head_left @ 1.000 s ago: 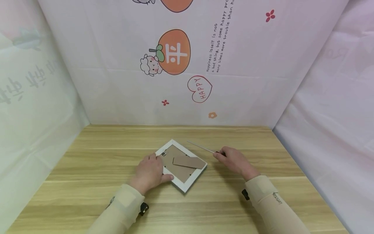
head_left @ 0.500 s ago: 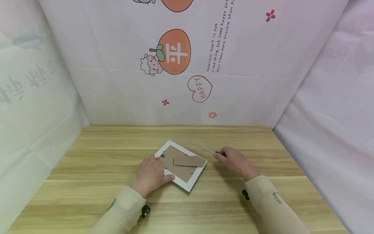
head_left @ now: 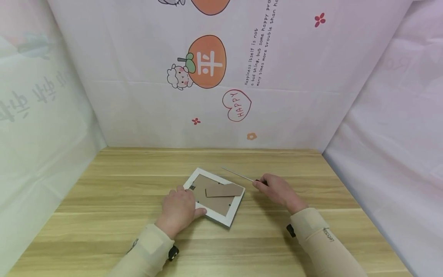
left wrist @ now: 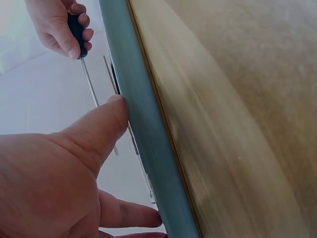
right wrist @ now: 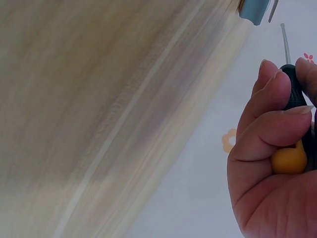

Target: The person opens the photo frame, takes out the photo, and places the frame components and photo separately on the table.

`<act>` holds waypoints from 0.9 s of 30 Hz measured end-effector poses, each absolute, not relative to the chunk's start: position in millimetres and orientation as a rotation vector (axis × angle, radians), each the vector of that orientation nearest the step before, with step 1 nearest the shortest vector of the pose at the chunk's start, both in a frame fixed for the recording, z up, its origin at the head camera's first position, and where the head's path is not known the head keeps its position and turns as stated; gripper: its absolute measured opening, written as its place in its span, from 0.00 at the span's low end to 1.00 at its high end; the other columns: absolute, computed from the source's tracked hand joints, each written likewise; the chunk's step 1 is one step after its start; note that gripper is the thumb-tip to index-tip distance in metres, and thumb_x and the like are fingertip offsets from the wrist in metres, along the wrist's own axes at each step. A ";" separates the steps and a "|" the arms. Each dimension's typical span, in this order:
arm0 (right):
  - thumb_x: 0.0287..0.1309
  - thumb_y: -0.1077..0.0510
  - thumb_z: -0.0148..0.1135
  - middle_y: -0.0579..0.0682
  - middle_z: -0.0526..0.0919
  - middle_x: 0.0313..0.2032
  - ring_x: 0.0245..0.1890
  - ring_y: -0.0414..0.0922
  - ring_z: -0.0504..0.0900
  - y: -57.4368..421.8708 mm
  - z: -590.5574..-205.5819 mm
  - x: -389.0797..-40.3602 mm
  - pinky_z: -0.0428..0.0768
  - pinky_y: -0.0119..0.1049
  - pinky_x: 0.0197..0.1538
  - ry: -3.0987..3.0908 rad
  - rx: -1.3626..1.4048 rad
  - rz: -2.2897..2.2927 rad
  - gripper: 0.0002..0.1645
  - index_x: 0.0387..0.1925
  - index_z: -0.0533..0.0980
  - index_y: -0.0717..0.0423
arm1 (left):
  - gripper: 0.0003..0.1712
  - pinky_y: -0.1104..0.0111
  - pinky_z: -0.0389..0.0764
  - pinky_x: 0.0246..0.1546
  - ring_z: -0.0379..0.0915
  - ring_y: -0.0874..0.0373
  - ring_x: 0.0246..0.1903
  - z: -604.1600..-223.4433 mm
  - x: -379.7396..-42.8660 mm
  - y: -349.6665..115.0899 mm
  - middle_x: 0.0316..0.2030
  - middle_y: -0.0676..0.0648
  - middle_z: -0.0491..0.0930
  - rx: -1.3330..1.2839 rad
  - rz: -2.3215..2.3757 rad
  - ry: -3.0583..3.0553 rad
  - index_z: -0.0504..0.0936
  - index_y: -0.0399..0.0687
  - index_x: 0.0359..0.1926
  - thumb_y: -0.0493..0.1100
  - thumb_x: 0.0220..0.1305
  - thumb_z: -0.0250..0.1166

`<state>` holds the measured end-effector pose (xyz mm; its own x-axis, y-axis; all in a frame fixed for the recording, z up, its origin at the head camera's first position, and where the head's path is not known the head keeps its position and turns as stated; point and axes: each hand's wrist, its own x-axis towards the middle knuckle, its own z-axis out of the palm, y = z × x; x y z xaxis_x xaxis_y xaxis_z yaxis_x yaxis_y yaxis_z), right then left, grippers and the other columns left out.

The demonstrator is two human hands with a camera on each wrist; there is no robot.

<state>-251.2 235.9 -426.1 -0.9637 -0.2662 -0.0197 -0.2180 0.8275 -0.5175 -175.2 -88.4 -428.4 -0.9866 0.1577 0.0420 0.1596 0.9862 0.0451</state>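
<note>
A white picture frame (head_left: 214,204) lies face down on the wooden table, its brown backing and easel stand (head_left: 225,190) upward. My left hand (head_left: 178,211) holds it at the near left corner, thumb along the near edge and fingers at the left edge. In the left wrist view, the thumb tip meets the frame's bluish side (left wrist: 141,109). To the right, my right hand (head_left: 278,192) grips a screwdriver (head_left: 238,174), whose thin shaft points left past the frame's far right side. Its dark handle (right wrist: 294,91) has a yellow end, seen in the right wrist view.
A printed white cloth (head_left: 152,111) hangs behind the wooden table (head_left: 138,161), with more cloth on the left (head_left: 45,134) and right (head_left: 391,146). Small black devices sit at both sleeve cuffs.
My left hand has turned the picture frame counterclockwise, so its near corner has swung to the right and its far corner to the left. The right hand with the screwdriver has stayed put.
</note>
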 end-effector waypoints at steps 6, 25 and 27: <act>0.66 0.36 0.52 0.48 0.74 0.26 0.26 0.45 0.71 235.7 -426.7 -251.5 0.71 0.40 0.30 2.921 -0.387 -0.799 0.23 0.35 0.75 0.51 | 0.43 0.59 0.72 0.17 0.65 0.51 0.20 -428.1 -171.2 -86.0 0.25 0.42 0.68 -0.249 -0.050 -3.076 0.78 0.36 0.27 0.76 0.47 0.64; 0.65 0.35 0.52 0.48 0.74 0.27 0.28 0.45 0.71 235.6 -427.9 -251.6 0.72 0.40 0.31 2.918 -0.373 -0.792 0.25 0.37 0.76 0.52 | 0.56 0.50 0.81 0.32 0.76 0.39 0.45 -432.4 -177.4 -89.7 0.59 0.29 0.73 -0.294 -0.200 -3.083 0.73 0.25 0.57 0.74 0.49 0.64; 0.65 0.35 0.52 0.48 0.74 0.28 0.28 0.45 0.71 235.7 -428.3 -251.5 0.72 0.40 0.31 2.916 -0.367 -0.794 0.25 0.38 0.76 0.52 | 0.55 0.49 0.82 0.34 0.75 0.38 0.46 -433.1 -178.2 -89.7 0.60 0.28 0.72 -0.299 -0.197 -3.095 0.73 0.25 0.56 0.74 0.50 0.64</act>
